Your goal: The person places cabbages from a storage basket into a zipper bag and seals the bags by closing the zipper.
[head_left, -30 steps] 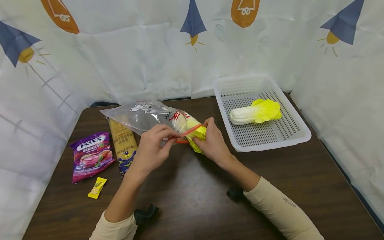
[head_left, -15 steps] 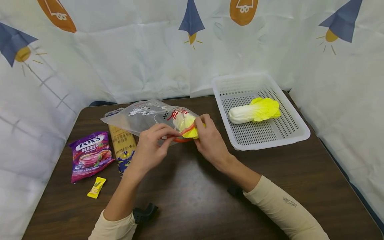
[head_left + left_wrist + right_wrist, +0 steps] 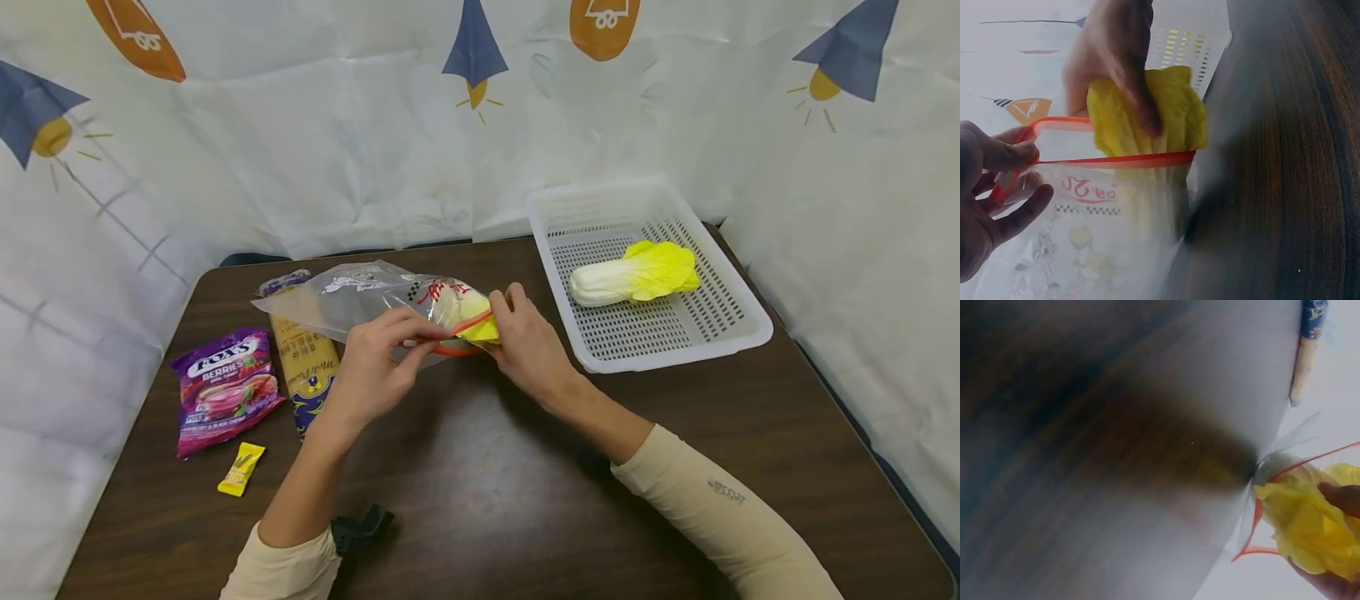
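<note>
The leafy cabbage with a whitish stem and yellow leaves point(image 3: 1179, 125) is now lodged deeper in the transparent plastic bag with an orange-red rim and red lettering point(image 3: 352, 292), between the hands, toward the far middle of the dark brown wood-grain surface point(image 3: 480, 500). By judgement, the bagging is well advanced but not finished, since the pale stem is enclosed while the leafy end is still seen beyond the rim in the left wrist view. The rim is pinched at its left part between the thumb and fingers of the left hand point(image 3: 378, 354). The leaves are clasped by the right hand point(image 3: 528, 346), its thumb laid over them, its other fingers partly hidden behind. Compared with the frame of a second ago, less yellow is shown outside the mouth in the head view, the right hand is brought slightly closer to the left, and the far dark end of the long gold-and-blue packet point(image 3: 303, 358), then covered by the bag, is exposed. No clear shift is seen in the second white-stemmed, yellow-leafed cabbage point(image 3: 633, 273), held in the white perforated plastic basket point(image 3: 678, 353) at the far right, nor in the glossy purple candy pack point(image 3: 228, 392) and the small yellow sachet point(image 3: 241, 469) at the left.
</note>
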Available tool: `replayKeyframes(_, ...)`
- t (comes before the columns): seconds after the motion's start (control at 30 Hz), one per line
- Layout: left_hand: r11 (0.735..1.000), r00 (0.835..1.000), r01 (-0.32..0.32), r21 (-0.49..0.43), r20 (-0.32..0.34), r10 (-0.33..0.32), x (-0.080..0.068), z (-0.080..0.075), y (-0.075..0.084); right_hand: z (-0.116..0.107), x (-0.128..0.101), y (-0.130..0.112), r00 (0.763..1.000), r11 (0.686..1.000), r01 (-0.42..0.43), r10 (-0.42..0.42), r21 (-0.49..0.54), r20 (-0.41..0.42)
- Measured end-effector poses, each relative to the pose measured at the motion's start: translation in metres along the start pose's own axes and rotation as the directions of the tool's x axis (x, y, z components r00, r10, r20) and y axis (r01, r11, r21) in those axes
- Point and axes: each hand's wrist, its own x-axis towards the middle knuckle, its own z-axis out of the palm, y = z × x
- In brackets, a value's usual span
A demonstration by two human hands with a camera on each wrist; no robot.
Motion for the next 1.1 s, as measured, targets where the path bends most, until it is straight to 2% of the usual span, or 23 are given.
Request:
replayKeyframes(0.13, 0.999, 0.999, -0.009, 0.047, -0.045, 0.011, 0.000, 0.000, 0.000, 0.002, -0.001, 0.003, 0.996, 0.998, -0.068, 0.069, -0.011, 0.064)
replayKeyframes(0.43, 0.994, 0.994, -0.005, 0.105, -0.104, 0.016, 0.000, 0.001, -0.001, 0.003, -0.003, 0.003, 0.980, 0.990, -0.140, 0.143, -0.032, 0.141)
replayKeyframes(0.73, 0.987, 0.990, -0.036, 0.155, -0.131, 0.057, -0.001, 0.001, -0.004, 0.005, -0.001, -0.002, 0.931, 0.968, -0.230, 0.249, -0.101, 0.266)
replayKeyframes(0.83, 0.985, 0.988, -0.050, 0.163, -0.133, 0.072, -0.002, 0.001, -0.006, 0.004, -0.001, -0.005, 0.908, 0.959, -0.254, 0.281, -0.125, 0.310)
replayKeyframes(1.1, 0.986, 0.984, -0.044, 0.161, -0.164, 0.071, -0.002, 0.001, -0.008, -0.005, -0.003, -0.007, 0.860, 0.947, -0.308, 0.319, -0.093, 0.398)
